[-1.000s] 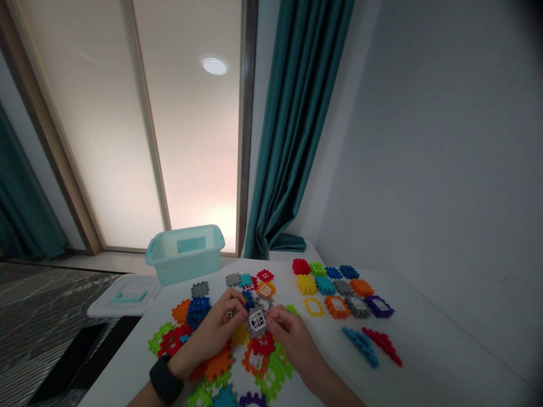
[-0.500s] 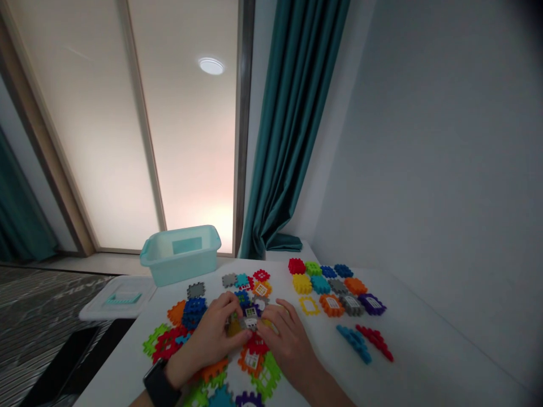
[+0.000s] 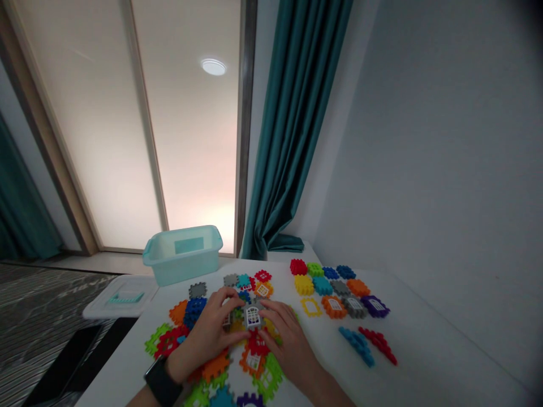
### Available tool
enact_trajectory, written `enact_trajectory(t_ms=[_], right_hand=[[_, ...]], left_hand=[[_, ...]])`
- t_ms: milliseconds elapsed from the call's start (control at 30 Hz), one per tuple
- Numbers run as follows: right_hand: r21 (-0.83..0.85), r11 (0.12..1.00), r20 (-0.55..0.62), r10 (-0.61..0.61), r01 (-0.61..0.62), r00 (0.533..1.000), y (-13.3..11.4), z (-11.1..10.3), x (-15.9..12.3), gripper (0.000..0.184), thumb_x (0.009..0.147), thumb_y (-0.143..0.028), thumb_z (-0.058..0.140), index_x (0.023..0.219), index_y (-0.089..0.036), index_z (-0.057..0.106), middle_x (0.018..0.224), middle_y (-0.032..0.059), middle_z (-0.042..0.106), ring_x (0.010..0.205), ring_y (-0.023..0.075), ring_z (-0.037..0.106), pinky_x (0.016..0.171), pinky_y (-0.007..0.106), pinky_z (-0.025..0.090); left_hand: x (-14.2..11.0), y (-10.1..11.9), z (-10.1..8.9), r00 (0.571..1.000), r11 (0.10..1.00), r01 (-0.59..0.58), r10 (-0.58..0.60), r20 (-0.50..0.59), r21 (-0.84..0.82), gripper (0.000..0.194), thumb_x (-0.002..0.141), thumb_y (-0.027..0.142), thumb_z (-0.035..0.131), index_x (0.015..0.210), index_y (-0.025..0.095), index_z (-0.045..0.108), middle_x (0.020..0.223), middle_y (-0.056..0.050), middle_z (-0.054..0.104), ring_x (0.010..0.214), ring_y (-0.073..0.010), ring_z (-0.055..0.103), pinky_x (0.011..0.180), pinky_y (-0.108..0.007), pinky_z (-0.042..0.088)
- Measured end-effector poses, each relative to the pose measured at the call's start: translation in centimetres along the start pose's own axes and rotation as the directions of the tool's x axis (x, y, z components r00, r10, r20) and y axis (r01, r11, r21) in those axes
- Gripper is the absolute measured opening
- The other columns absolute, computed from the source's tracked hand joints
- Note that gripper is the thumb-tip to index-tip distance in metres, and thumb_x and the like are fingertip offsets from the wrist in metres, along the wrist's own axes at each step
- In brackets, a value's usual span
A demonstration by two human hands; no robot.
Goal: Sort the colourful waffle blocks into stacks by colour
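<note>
Grey window block point(image 3: 253, 317) clamped between both hands, lower middle of the frame

Left hand point(image 3: 203, 333) and right hand point(image 3: 288, 339) close together on its sides, above a spread of loose waffle blocks point(image 3: 216, 366) on the white table point(image 3: 127, 362); rows of blocks point(image 3: 335, 288) lie right, a teal plastic tub point(image 3: 182, 263) beyond.

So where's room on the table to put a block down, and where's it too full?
The most room is on the white table, right of the joined red tiles. A narrower patch lies between the right hand and the joined blue tiles. It's crowded around the left hand, where loose plastic tiles pile up.
</note>
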State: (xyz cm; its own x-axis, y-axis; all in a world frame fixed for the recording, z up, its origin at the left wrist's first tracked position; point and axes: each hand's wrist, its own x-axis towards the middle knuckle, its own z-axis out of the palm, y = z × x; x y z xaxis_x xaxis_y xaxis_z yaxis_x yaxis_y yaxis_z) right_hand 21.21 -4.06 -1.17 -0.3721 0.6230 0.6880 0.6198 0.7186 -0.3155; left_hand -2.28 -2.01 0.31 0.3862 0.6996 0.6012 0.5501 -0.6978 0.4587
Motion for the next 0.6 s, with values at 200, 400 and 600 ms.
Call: enact_trajectory(t_ms=[200, 400, 600], right_hand=[[0.021, 0.999, 0.006, 0.024, -0.024, 1.000, -0.3, -0.1, 0.2, 0.038, 0.089, -0.009, 0.058, 0.122, -0.027, 0.059, 0.125, 0.0077, 0.067, 0.117, 0.0250, 0.062, 0.103, 0.046, 0.051], [0.012, 1.000, 0.059, 0.007, -0.008, 0.998, -0.2, -1.2, 0.4, 0.035, 0.090, -0.007, 0.055, 0.119, -0.027, 0.061, 0.123, 0.0066, 0.069, 0.115, 0.0238, 0.063, 0.102, 0.045, 0.051], [0.018, 1.000, 0.096, -0.016, 0.014, 0.995, 0.5, -2.5, 0.7, 0.032, 0.090, -0.008, 0.056, 0.114, -0.027, 0.062, 0.119, 0.0057, 0.070, 0.113, 0.0235, 0.063, 0.100, 0.043, 0.051]], left_hand=[[0.1, 0.1, 0.1, 0.999, 0.991, -0.035, 0.035, -0.004, 0.127, 0.044, 0.074, 0.041, 0.085, 0.110, 0.023, 0.067, 0.116, -0.010, 0.062, 0.106, -0.0297, 0.061, 0.091, -0.044, 0.054], [0.2, 0.5, 0.2, 0.997, 0.979, -0.076, 0.081, -0.018, 0.189, 0.041, 0.074, 0.042, 0.085, 0.106, 0.023, 0.068, 0.113, -0.010, 0.063, 0.104, -0.0304, 0.062, 0.090, -0.045, 0.054], [0.6, 1.0, 0.8, 0.995, 0.975, -0.097, 0.098, 0.004, 0.200, 0.047, 0.070, 0.040, 0.089, 0.106, 0.021, 0.066, 0.116, -0.012, 0.062, 0.105, -0.0314, 0.061, 0.089, -0.046, 0.055]])
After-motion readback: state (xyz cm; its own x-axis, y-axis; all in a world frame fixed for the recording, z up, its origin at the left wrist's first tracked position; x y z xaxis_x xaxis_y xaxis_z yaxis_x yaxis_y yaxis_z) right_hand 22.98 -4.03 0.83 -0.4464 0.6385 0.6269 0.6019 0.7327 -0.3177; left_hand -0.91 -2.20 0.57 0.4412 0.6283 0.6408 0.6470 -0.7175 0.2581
